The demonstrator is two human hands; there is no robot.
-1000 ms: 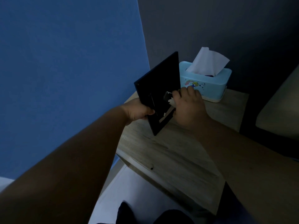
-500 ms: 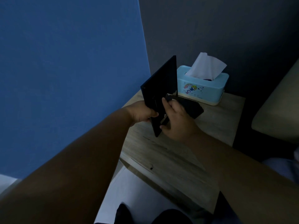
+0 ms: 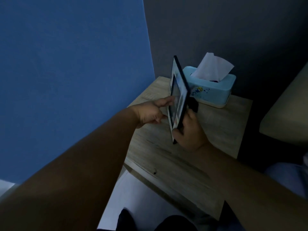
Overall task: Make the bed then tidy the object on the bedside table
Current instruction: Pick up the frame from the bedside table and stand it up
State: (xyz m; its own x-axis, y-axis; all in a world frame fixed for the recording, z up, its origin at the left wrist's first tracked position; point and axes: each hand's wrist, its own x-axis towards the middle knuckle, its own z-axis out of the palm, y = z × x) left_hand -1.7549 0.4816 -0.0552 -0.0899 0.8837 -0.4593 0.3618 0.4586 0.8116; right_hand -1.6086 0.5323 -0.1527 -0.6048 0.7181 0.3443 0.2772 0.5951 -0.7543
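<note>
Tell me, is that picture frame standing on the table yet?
Not yet. The picture frame is upright but held above the bedside table, gripped by the right hand, with the left hand steadying its front.

You have no words or numbers to read here. The blue tissue box (image 3: 215,90) has a small cartoon picture on its side, but no letters you can make out. The picture frame (image 3: 179,99), just left of the tissue box, shows a blurry picture, too dim to read.
</note>
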